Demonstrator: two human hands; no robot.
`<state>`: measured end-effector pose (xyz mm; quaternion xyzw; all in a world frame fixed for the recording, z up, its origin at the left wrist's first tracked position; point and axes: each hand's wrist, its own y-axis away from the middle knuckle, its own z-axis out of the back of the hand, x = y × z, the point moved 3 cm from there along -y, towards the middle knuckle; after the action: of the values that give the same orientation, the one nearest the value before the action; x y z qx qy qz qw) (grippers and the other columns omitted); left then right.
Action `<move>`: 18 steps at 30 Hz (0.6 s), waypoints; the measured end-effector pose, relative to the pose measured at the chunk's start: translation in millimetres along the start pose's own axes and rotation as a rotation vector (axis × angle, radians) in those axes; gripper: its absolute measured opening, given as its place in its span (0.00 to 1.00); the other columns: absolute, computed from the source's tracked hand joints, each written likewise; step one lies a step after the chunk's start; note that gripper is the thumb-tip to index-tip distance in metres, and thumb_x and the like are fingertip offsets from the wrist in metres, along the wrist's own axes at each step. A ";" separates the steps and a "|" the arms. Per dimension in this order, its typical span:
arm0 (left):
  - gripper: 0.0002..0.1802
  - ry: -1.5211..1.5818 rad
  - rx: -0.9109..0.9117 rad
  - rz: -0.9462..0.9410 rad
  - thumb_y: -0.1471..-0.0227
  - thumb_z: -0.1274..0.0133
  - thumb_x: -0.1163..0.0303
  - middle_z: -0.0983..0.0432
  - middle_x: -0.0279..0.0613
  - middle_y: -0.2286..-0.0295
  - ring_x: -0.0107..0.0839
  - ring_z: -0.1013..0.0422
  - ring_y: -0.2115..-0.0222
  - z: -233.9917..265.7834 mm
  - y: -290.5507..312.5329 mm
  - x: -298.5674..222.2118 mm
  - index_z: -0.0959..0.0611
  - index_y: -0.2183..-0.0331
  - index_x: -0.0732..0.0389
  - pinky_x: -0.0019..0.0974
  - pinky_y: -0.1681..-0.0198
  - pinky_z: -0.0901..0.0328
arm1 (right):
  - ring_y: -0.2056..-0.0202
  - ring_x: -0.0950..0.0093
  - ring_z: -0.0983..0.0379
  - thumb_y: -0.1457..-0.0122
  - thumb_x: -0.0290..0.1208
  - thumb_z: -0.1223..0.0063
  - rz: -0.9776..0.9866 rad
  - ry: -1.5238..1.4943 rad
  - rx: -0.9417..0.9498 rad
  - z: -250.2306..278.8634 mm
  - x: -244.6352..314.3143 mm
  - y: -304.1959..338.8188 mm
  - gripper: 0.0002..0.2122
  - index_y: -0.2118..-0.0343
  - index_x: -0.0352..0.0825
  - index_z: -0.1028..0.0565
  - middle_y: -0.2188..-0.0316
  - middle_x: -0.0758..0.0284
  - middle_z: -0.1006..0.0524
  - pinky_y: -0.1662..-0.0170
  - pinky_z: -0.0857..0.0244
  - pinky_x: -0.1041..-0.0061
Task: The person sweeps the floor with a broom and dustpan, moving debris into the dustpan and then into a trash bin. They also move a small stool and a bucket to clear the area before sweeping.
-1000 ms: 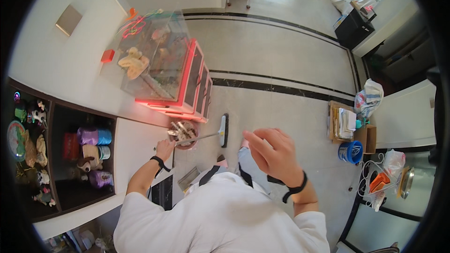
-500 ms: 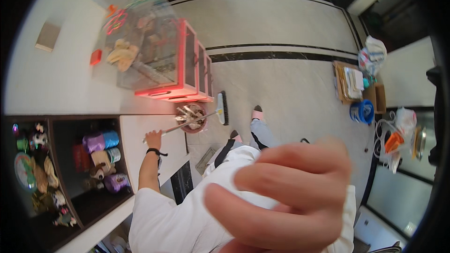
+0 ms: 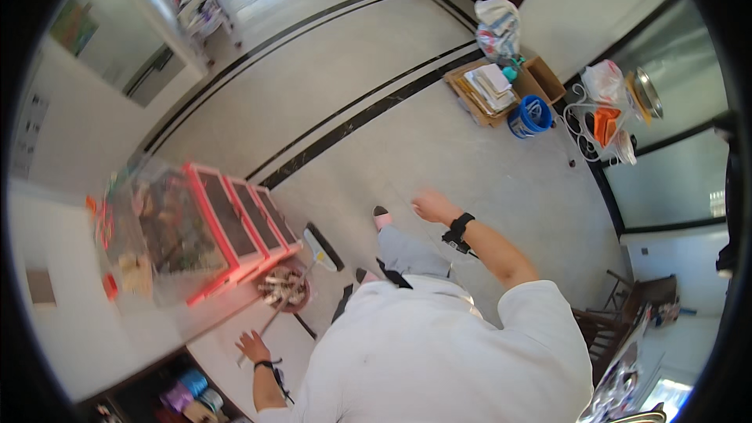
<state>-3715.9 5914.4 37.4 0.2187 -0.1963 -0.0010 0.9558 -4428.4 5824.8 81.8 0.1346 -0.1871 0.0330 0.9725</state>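
Note:
My left hand (image 3: 253, 347) is at the upper end of a broom's thin handle (image 3: 276, 313), its fingers looking spread over the handle rather than wrapped round it. The broom head (image 3: 323, 247), white with dark bristles, stands on the floor. Beside it is a round pinkish bin (image 3: 287, 288) holding pale crumpled litter, and the handle passes across it. Away from the broom, my right hand (image 3: 436, 207) is out over the floor in front of my body. Motion smears its fingers, and no object shows in it. Both wrists wear dark bands.
A clear-and-red drawer unit (image 3: 227, 219) stands left, by the bin. An open dark shelf (image 3: 168, 392) holds bottles at lower left. At right are a cardboard box (image 3: 542, 78), a blue bucket (image 3: 530, 116), stacked papers (image 3: 489, 86) and a white rack (image 3: 583, 121). A wooden chair (image 3: 638, 305) stands lower right.
My view has turned to the right. My right hand has swung down from close before the camera to over the floor. My left hand's fingers look looser on the broom handle.

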 end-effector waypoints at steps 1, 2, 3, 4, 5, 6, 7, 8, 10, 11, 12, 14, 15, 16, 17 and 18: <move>0.25 -0.005 0.055 0.010 0.54 0.55 0.69 0.41 0.53 0.49 0.48 0.46 0.46 0.9 -1.7 -2.9 0.31 0.50 0.55 0.61 0.43 0.60 | 0.61 0.58 0.32 0.48 0.32 0.57 -0.139 -0.105 0.069 -28.1 -48.4 13.1 0.10 0.76 0.32 0.27 0.69 0.55 0.27 0.58 0.38 0.62; 0.25 -0.012 0.068 0.012 0.55 0.54 0.68 0.41 0.53 0.49 0.48 0.47 0.46 5.1 -0.9 -6.9 0.30 0.51 0.55 0.60 0.43 0.60 | 0.64 0.56 0.31 0.48 0.33 0.60 -0.217 -0.179 -0.088 -49.7 -89.9 27.2 0.12 0.75 0.31 0.26 0.69 0.51 0.27 0.60 0.37 0.61; 0.24 -0.017 0.098 0.016 0.55 0.54 0.67 0.40 0.53 0.50 0.48 0.46 0.47 10.9 -0.8 -11.5 0.28 0.52 0.55 0.60 0.43 0.60 | 0.69 0.55 0.30 0.50 0.34 0.60 -0.362 -0.106 0.156 -74.8 -135.2 48.1 0.12 0.77 0.32 0.25 0.73 0.51 0.26 0.64 0.36 0.59; 0.22 -0.044 0.121 0.009 0.54 0.55 0.64 0.39 0.53 0.51 0.48 0.46 0.48 19.0 -1.9 -17.6 0.28 0.54 0.55 0.61 0.43 0.60 | 0.73 0.55 0.29 0.51 0.35 0.60 -0.406 0.037 0.260 -95.0 -169.5 72.1 0.13 0.79 0.35 0.24 0.77 0.53 0.25 0.67 0.35 0.58; 0.18 -0.025 0.086 0.018 0.53 0.55 0.69 0.38 0.51 0.52 0.47 0.45 0.49 30.5 -2.5 -28.2 0.25 0.58 0.56 0.59 0.44 0.57 | 0.73 0.57 0.28 0.53 0.36 0.58 -0.496 0.030 0.234 -107.7 -198.5 101.9 0.13 0.83 0.35 0.24 0.78 0.56 0.25 0.69 0.35 0.59; 0.18 0.060 0.124 0.075 0.57 0.51 0.67 0.37 0.51 0.54 0.47 0.44 0.50 42.8 -11.4 -37.9 0.24 0.59 0.57 0.58 0.44 0.56 | 0.67 0.57 0.27 0.55 0.32 0.55 -0.825 -0.083 0.204 -126.2 -218.2 117.1 0.11 0.75 0.33 0.22 0.71 0.55 0.23 0.64 0.33 0.62; 0.20 -0.032 0.257 0.078 0.60 0.48 0.66 0.37 0.50 0.56 0.46 0.43 0.51 53.0 -21.0 -51.4 0.24 0.60 0.57 0.57 0.44 0.54 | 0.66 0.60 0.26 0.55 0.31 0.56 -0.763 -0.156 0.434 -129.3 -240.2 147.9 0.10 0.78 0.34 0.22 0.71 0.55 0.23 0.64 0.32 0.64; 0.19 -0.050 0.333 0.075 0.61 0.47 0.65 0.36 0.50 0.57 0.46 0.43 0.51 62.9 -33.4 -68.1 0.23 0.61 0.56 0.56 0.45 0.53 | 0.73 0.65 0.24 0.54 0.31 0.56 -0.919 -0.245 0.383 -134.5 -250.1 165.2 0.10 0.81 0.36 0.22 0.78 0.58 0.23 0.69 0.31 0.67; 0.18 -0.047 0.350 0.013 0.63 0.46 0.65 0.35 0.50 0.58 0.46 0.41 0.52 90.4 -59.1 -108.0 0.21 0.64 0.56 0.56 0.47 0.51 | 0.89 0.70 0.31 0.56 0.29 0.57 -1.030 -0.640 0.266 -133.6 -262.2 185.4 0.12 0.92 0.33 0.29 0.92 0.60 0.29 0.87 0.40 0.69; 0.17 -0.012 0.307 -0.041 0.63 0.45 0.66 0.35 0.50 0.58 0.46 0.41 0.53 105.4 -72.8 -128.4 0.21 0.65 0.56 0.55 0.48 0.50 | 0.90 0.70 0.31 0.56 0.28 0.57 -1.159 -0.733 0.151 -132.3 -266.1 186.9 0.10 0.89 0.32 0.28 0.89 0.60 0.28 0.87 0.37 0.70; 0.16 0.022 0.265 -0.095 0.64 0.45 0.66 0.34 0.50 0.59 0.46 0.40 0.53 119.1 -82.0 -146.2 0.20 0.67 0.57 0.55 0.48 0.49 | 0.89 0.72 0.30 0.56 0.29 0.56 -1.200 -0.784 0.140 -129.8 -269.7 183.0 0.09 0.87 0.32 0.27 0.87 0.61 0.26 0.85 0.35 0.71; 0.15 0.176 0.057 -0.135 0.64 0.45 0.66 0.31 0.51 0.62 0.47 0.36 0.58 148.7 -117.2 -179.4 0.20 0.69 0.58 0.52 0.53 0.43 | 0.87 0.74 0.30 0.55 0.29 0.56 -1.175 -0.778 0.275 -122.8 -282.7 157.1 0.10 0.88 0.35 0.27 0.85 0.65 0.25 0.82 0.34 0.74; 0.14 0.250 -0.043 -0.153 0.64 0.45 0.66 0.30 0.52 0.64 0.47 0.34 0.60 159.6 -129.0 -192.1 0.19 0.70 0.59 0.50 0.55 0.40 | 0.87 0.74 0.30 0.55 0.30 0.56 -1.001 -0.664 0.401 -119.2 -288.4 140.0 0.10 0.88 0.36 0.27 0.85 0.66 0.25 0.82 0.34 0.75; 0.14 0.220 0.040 -0.114 0.65 0.45 0.66 0.28 0.52 0.68 0.47 0.31 0.64 162.5 -142.7 -199.5 0.19 0.70 0.60 0.47 0.60 0.37 | 0.87 0.74 0.29 0.55 0.32 0.57 -0.866 -0.499 0.468 -118.8 -294.6 108.1 0.11 0.88 0.38 0.26 0.87 0.67 0.26 0.81 0.34 0.73; 0.14 0.195 0.124 -0.072 0.65 0.44 0.66 0.26 0.52 0.71 0.48 0.29 0.69 162.8 -159.9 -205.1 0.19 0.71 0.61 0.44 0.66 0.34 | 0.86 0.74 0.29 0.55 0.34 0.58 -0.726 -0.327 0.542 -115.6 -300.6 79.0 0.12 0.88 0.40 0.24 0.90 0.67 0.27 0.79 0.34 0.70; 0.13 0.423 0.099 -0.035 0.65 0.45 0.67 0.25 0.52 0.76 0.49 0.28 0.74 164.6 -173.5 -207.6 0.19 0.73 0.62 0.43 0.71 0.33 | 0.87 0.74 0.29 0.54 0.33 0.58 -0.743 -0.412 0.449 -103.9 -310.8 57.4 0.12 0.87 0.38 0.26 0.88 0.67 0.26 0.81 0.35 0.73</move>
<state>-3954.8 5706.9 23.1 0.2640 0.0127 0.0378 0.9637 -4686.4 5904.2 -112.6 0.4027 -0.3035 -0.3044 0.8081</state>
